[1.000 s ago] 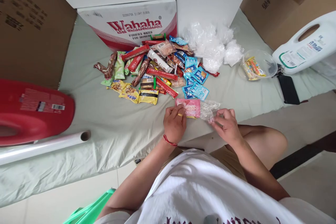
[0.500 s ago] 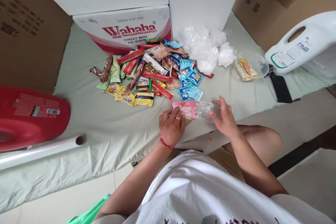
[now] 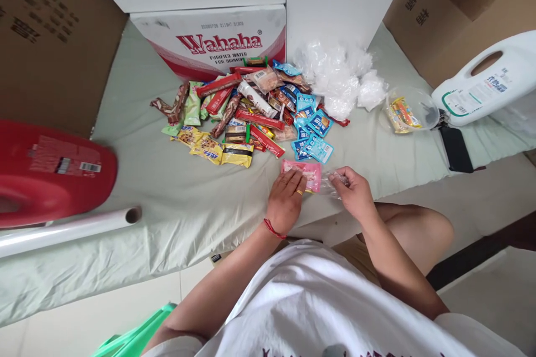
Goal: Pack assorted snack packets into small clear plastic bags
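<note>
My left hand lies flat over a pink snack packet, fingers stretched out and pressing it to the cloth. The packet sits inside a clear plastic bag, and a sliver of yellow shows under its lower edge. At the right end, my right hand pinches the bag's loose, crumpled film between thumb and fingers. Just beyond are light-blue sachets and yellow cookie packets. A heap of wrapped snack bars lies behind them.
A pile of clear plastic bags stands against white boxes. To the right are a round plastic tub holding snacks, a black phone and a white detergent bottle. On the left lie a red jug and a plastic roll.
My right hand has closed from spread fingers into a pinch on the bag's end, which is now gathered. My left hand stays on the packet. The whole view has shifted slightly.
</note>
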